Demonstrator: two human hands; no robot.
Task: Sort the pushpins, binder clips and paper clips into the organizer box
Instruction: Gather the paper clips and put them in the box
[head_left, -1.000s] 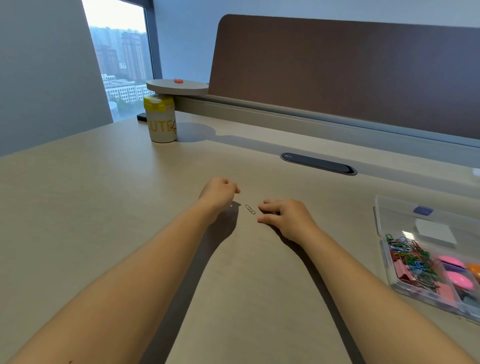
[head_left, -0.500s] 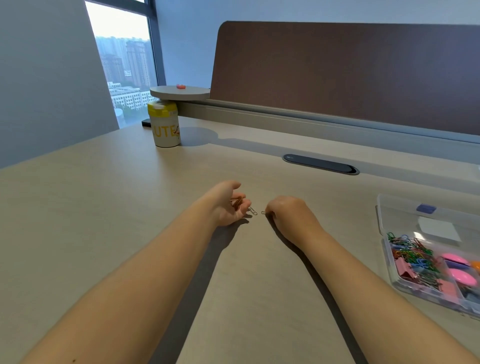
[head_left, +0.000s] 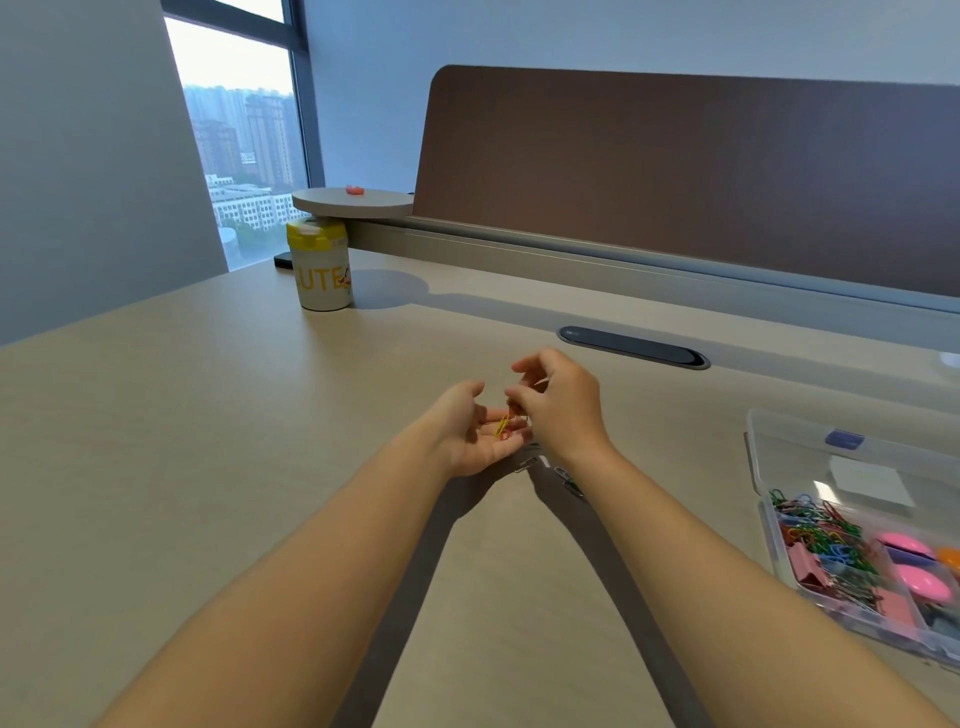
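Observation:
My left hand (head_left: 467, 431) is turned palm up above the desk and cups a few yellow and red paper clips (head_left: 503, 427). My right hand (head_left: 558, 405) hovers just right of it, its fingertips pinching a paper clip over the left palm. Loose paper clips lie on the desk below the hands, one silver (head_left: 527, 464) and a green-blue one (head_left: 570, 482). The clear organizer box (head_left: 768, 512) stands open at the right. It holds coloured paper clips (head_left: 815, 530), pink binder clips (head_left: 810, 566) and pink pushpins (head_left: 922, 579) in separate compartments.
A white jar with a yellow lid (head_left: 323, 273) stands at the back left under a round shelf (head_left: 353, 203). A dark cable slot (head_left: 634, 347) sits in the desk behind the hands. A brown divider panel (head_left: 675, 171) runs along the back.
Both hands have lifted off the desk. The left hand turned palm up with clips in it. The right hand rose from the desk and now pinches a clip over that palm.

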